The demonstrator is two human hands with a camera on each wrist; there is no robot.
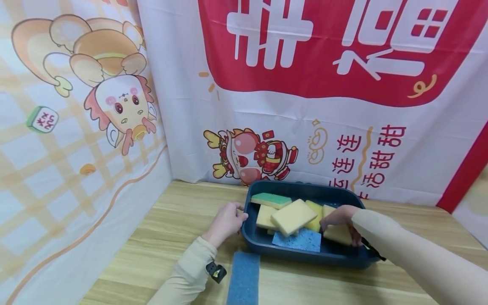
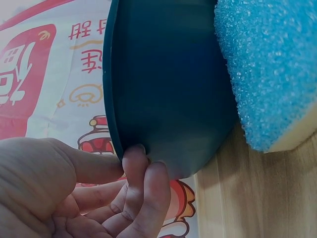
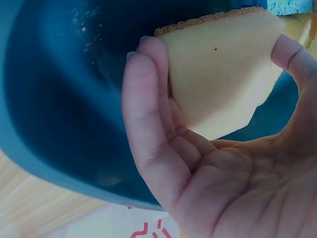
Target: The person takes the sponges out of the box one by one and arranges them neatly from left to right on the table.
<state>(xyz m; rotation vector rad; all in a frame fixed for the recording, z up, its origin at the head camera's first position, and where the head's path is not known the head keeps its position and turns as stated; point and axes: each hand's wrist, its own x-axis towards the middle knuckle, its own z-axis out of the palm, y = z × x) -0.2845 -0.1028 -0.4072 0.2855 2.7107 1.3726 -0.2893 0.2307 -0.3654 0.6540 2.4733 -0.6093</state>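
A dark blue bin (image 1: pixel 305 256) holds several sponges. My left hand (image 1: pixel 228 222) pinches the bin's left rim; in the left wrist view the thumb and fingers of the left hand (image 2: pixel 94 193) meet at the edge of the bin (image 2: pixel 168 89). Inside the bin's right part, my right hand (image 1: pixel 345 220) grips a cream sponge (image 1: pixel 337 234). Seen in the right wrist view, the right hand (image 3: pixel 213 168) has its fingers on one side of the cream sponge (image 3: pixel 218 69) and the thumb on the other; a brown layer edges it.
Left of it in the bin lie a green-topped sponge (image 1: pixel 271 199), a tilted cream sponge (image 1: pixel 293 217), a yellow sponge (image 1: pixel 314 217) and a blue sponge (image 1: pixel 298 239). A long blue sponge (image 1: pixel 244 279) lies on the wooden table (image 1: pixel 152 241) before the bin. A printed cloth (image 1: pixel 183 127) hangs behind.
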